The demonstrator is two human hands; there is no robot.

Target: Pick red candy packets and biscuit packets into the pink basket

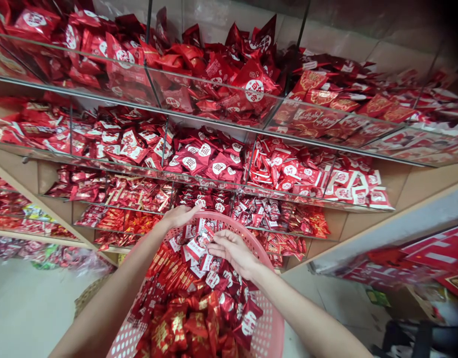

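Note:
A pink perforated plastic basket [268,303] is filled with small wrapped packets, mostly red and gold with some white labels. My left hand [181,216] is closed on its far rim, the fingers partly hidden. Inside the basket, my right hand [232,251] has its fingers bent together at a white and red candy packet [196,247], which it appears to pinch by the right edge. Around that packet lie more white and red ones. Slim orange-red packets [171,266] lie to the left, and larger red packets with gold print [176,328] fill the near side.
Behind the basket rise tiered shelves with clear front panels [210,176], divided into compartments of red packets. Bagged goods [53,256] lie on the floor at left. At right, red and white printed sheets [430,253] and a cardboard box [411,303] stand near the shelf's end.

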